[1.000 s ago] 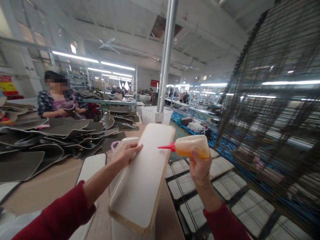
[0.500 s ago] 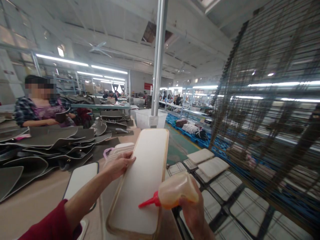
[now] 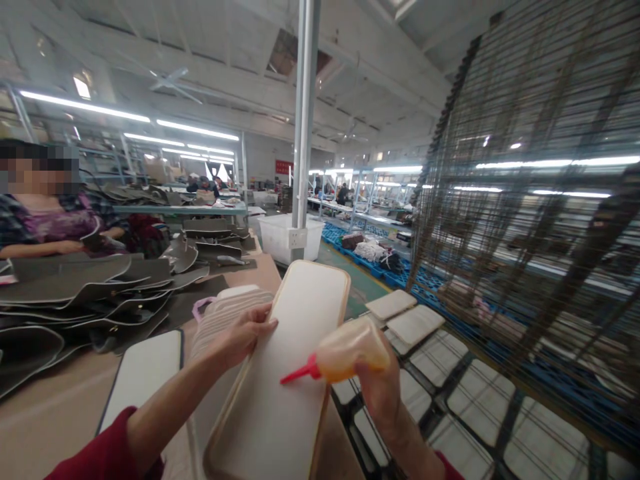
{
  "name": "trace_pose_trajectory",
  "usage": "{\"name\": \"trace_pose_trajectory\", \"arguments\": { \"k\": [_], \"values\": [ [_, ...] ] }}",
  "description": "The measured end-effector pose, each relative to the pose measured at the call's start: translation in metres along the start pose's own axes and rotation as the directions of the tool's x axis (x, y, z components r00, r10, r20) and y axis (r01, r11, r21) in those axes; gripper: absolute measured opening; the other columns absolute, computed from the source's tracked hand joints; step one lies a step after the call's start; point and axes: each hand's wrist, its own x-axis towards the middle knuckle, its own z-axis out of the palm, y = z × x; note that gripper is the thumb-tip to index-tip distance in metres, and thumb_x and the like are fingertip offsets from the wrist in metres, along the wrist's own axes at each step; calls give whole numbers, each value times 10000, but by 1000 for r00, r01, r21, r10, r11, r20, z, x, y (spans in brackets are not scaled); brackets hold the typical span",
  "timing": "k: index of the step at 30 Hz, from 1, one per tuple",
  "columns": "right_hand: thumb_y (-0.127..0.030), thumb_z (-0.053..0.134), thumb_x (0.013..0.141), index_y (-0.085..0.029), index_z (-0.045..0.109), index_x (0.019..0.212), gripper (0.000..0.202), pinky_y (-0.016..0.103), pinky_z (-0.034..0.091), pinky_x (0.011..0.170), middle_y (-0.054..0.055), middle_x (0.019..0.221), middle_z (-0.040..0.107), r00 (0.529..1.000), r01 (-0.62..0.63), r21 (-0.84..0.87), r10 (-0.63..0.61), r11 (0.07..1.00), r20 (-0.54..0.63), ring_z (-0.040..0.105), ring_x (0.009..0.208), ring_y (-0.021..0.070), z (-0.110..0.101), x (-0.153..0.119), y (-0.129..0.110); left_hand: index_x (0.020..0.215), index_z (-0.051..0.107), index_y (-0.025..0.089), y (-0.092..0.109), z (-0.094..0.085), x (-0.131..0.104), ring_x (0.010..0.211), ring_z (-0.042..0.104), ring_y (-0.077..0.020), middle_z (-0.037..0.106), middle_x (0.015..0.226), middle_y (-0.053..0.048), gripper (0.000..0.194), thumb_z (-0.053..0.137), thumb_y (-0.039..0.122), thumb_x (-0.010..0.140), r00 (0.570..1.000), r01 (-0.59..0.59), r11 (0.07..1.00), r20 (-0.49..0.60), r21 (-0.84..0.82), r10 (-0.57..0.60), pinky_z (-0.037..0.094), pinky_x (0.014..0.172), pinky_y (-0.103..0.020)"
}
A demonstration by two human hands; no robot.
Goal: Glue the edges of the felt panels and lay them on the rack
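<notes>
A long white panel [image 3: 300,333] with rounded corners and a yellowish rim lies tilted before me. My left hand [image 3: 247,332] is closed on its left edge, thumb over the face. In my right hand [image 3: 381,387] is a translucent squeeze bottle [image 3: 345,350] with amber liquid inside. The bottle is tipped over, and its red nozzle [image 3: 300,370] points left, close to the panel's face; whether it touches I cannot tell. Beyond my left hand is a stack of pale panels [image 3: 230,310], partly hidden by hand and panel. Another white panel [image 3: 143,373] with a dark edge lies left of my forearm.
Dark grey curved sheets [image 3: 85,287] are piled at the left, with a co-worker [image 3: 55,223] behind them. A post [image 3: 301,133] and white bin [image 3: 270,233] stand ahead. White panels lie on a wire rack [image 3: 467,360] at right, beneath tall raised wire racks [image 3: 525,160].
The bottle's nozzle has moved up along the panel, away from me. The panel leans more to the right. My view has turned a little to the right.
</notes>
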Motion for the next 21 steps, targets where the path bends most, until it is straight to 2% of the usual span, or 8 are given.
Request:
{"name": "trace_pose_trajectory", "arguments": {
  "k": [1, 2, 6, 8, 10, 14, 16, 21],
  "values": [
    [-324, 843, 570, -169, 644, 1105, 591, 311, 577, 676, 70, 937, 726, 998, -28, -15, 29, 999, 62, 684, 798, 223, -2, -9, -1, 999, 726, 164, 0, -2, 0, 675, 688, -231, 749, 793, -48, 530, 865, 253, 495, 1000, 4, 1000, -10, 4, -4, 521, 595, -273],
    [-315, 848, 562, -176, 638, 1127, 619, 308, 577, 687, 71, 970, 726, 998, -24, -20, 25, 1000, 50, 684, 824, 225, -3, -11, -3, 1008, 723, 163, 0, -5, 0, 676, 688, -232, 746, 790, -48, 534, 863, 251, 500, 1000, 11, 1000, -14, 8, -10, 524, 600, -276],
    [-340, 856, 555, -184, 642, 1074, 583, 321, 555, 790, 32, 950, 712, 967, 67, 3, -64, 998, -245, 662, 833, 192, -8, 27, -11, 1015, 719, 161, 3, -5, -5, 696, 693, -232, 745, 804, -42, 539, 868, 258, 506, 998, 48, 999, 28, 16, -49, 534, 627, -279],
    [-369, 854, 556, -184, 641, 1046, 566, 334, 551, 795, 16, 903, 707, 951, 76, 20, -66, 997, -302, 653, 801, 181, -11, 43, -10, 1030, 717, 162, 5, -3, -7, 711, 695, -227, 748, 812, -40, 563, 877, 269, 501, 997, 58, 998, 53, 9, -59, 534, 637, -271],
    [-372, 848, 567, -179, 644, 1016, 529, 346, 558, 773, 24, 884, 709, 965, 41, 19, -35, 999, -259, 657, 786, 189, -14, 37, -6, 1051, 714, 158, 6, -4, -7, 694, 691, -223, 750, 804, -43, 609, 889, 282, 481, 996, 66, 998, 56, 3, -66, 537, 638, -273],
    [-328, 852, 568, -173, 648, 1053, 549, 363, 578, 723, 68, 915, 724, 997, -80, 7, 80, 997, -22, 680, 801, 233, -21, -4, 2, 1033, 722, 153, 7, -11, -5, 665, 687, -222, 753, 781, -52, 614, 901, 285, 460, 997, 71, 997, 14, 14, -71, 541, 618, -280],
    [-321, 854, 566, -170, 634, 1097, 595, 369, 577, 746, 76, 950, 723, 998, -64, -9, 64, 998, -6, 679, 832, 239, -20, -6, 1, 1043, 720, 157, 7, -12, -6, 673, 691, -230, 753, 786, -54, 613, 897, 281, 470, 997, 72, 997, 18, 22, -72, 542, 611, -283],
    [-366, 844, 573, -171, 606, 1110, 618, 365, 556, 807, 45, 946, 706, 956, 93, -20, -95, 995, -278, 658, 834, 201, -8, 34, -6, 1094, 709, 160, 9, -4, -7, 670, 697, -233, 751, 779, -52, 642, 888, 269, 488, 992, 94, 995, 80, 14, -95, 543, 605, -279]
  ]
}}
